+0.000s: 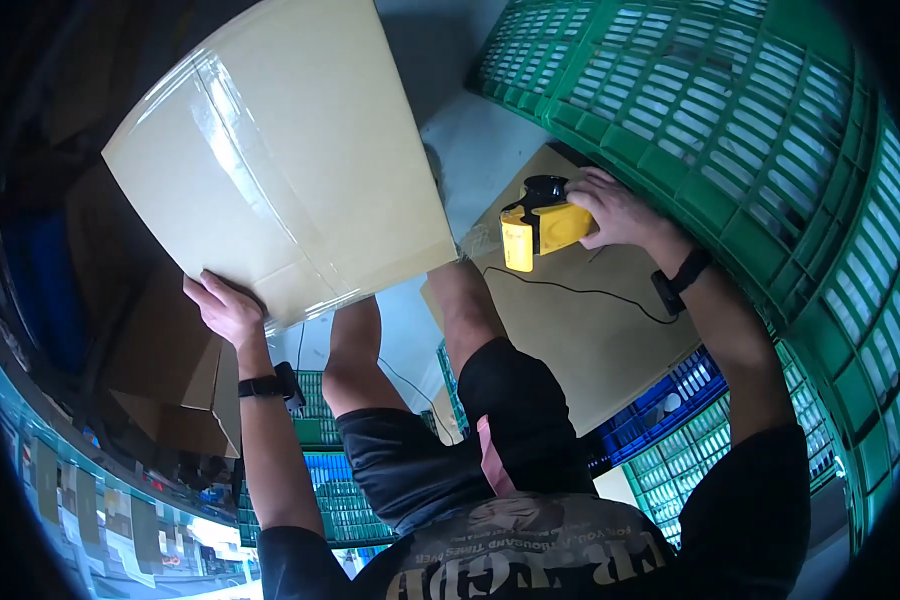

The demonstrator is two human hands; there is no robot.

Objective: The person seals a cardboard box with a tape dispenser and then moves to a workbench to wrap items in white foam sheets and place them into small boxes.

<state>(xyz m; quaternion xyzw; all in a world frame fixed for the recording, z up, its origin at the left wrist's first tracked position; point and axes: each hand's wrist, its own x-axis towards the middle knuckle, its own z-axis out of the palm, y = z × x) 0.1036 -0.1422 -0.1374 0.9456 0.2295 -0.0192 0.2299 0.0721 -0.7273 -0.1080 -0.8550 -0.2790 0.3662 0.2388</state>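
A large cardboard box (330, 140) is tilted in front of me, with shiny clear tape (222, 110) running along its seam. My left hand (232, 310) grips its lower left corner, the fingers lying over the edge. In my right hand (622, 210) is a yellow and black tape dispenser (555, 230), held just right of the box. A short strip of clear tape (476, 240) stretches between the box's lower right corner and the dispenser. The grip of the dispenser is partly hidden by my fingers.
Tall green plastic crates (710, 110) stand close along my right side. Flat cardboard (580, 330) lies below my right hand, with a thin black cable (590, 292) across it. An open carton (175, 370) is at the left. A blue crate (660, 410) sits behind the cardboard.
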